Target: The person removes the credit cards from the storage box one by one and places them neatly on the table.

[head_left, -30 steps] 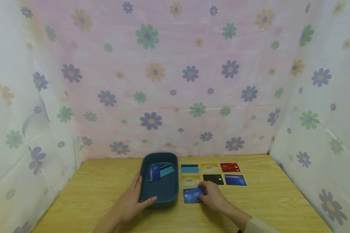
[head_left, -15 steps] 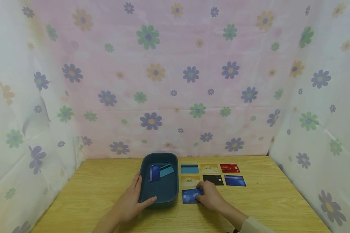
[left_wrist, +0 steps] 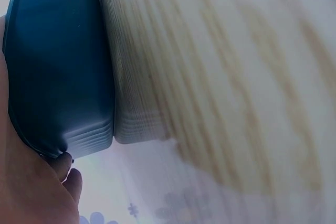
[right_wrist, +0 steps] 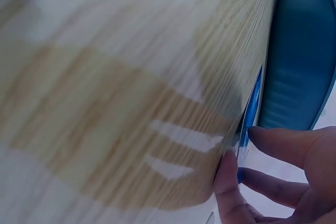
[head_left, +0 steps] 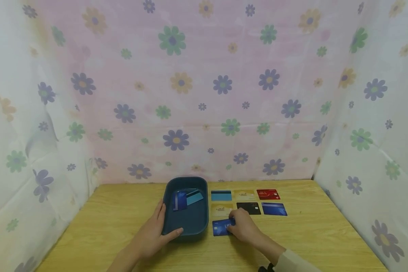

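On the worktop (head_left: 326,234), closer to its front edge than any other card, a blue card (head_left: 220,228) is being pinched at its right end by the right hand (head_left: 243,226); its white lettering is being partly covered by the grip. Being thin, it could be dropped or turned over if too little of it is being held. Toward the left edge from it, a tray (head_left: 186,223) is being gripped by the left hand (head_left: 150,235), the thumb being laid over the near rim; its wall could be struck by the card if carried too low. Just beyond, a gold card (head_left: 222,210) and a black card (head_left: 247,208) could be dragged askew if they are being brushed by the knuckles; their print is being lost to smallness. Nearer the far edge, "VIP" is being shown, seemingly upside down, on a red card (head_left: 268,194); no brand is being made out
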{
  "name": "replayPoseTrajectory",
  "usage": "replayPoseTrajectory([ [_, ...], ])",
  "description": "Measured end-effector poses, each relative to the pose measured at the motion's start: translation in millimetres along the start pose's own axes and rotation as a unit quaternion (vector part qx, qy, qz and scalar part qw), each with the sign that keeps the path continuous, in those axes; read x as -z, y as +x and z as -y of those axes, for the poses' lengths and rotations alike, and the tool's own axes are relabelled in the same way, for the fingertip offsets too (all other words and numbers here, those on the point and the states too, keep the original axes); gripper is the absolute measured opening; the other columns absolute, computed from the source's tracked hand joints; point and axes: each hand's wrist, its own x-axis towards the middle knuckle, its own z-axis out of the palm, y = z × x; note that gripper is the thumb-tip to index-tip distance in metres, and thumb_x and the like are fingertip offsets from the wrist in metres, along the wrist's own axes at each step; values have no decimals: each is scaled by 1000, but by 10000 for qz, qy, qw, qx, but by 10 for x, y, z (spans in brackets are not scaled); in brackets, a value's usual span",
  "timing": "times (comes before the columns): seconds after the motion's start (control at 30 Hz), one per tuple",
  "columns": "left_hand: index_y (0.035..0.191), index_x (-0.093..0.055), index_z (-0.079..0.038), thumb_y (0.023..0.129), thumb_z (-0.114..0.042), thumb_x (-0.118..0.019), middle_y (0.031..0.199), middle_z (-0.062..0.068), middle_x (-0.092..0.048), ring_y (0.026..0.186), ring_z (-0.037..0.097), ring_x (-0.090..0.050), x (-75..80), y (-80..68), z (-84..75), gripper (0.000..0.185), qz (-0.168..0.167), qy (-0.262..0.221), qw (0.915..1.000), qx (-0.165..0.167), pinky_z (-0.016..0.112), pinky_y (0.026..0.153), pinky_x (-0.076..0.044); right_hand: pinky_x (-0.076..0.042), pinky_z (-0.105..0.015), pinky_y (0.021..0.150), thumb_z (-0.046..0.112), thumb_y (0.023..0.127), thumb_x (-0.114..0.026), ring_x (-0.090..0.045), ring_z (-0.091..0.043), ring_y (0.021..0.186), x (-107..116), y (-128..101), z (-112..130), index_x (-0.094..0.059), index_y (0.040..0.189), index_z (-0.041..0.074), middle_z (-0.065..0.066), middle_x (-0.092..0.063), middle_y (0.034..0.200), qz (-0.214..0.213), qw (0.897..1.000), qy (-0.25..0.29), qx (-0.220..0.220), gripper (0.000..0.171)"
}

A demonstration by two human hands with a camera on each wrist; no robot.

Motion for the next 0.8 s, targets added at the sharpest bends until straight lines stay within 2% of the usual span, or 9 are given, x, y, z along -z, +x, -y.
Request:
replayPoseTrajectory([
  [0.3, 162, -9, 2, 89, -78, -55, 171, 18, 1, 151, 45, -23, -1, 9, 5, 119, 8, 15, 10000, -2, 63, 116, -31, -54, -48, 82, 5, 81, -84, -57, -24, 91, 9, -7, 58, -71, 100, -6, -12, -61, 96, 6, 9994, -229, -256, 25],
  [0.8, 162, -9, 3, 88, -78, -57, 171, 17, 3, 152, 45, -21, 20, -11, -35, 119, 18, -29, 10000, 19, 63, 116, -31, -54, -46, 79, 7, 81, -85, -57, -23, 89, -13, 5, 29, -71, 95, -2, -10, -58, 95, -4, 9994, -240, -256, 21],
])
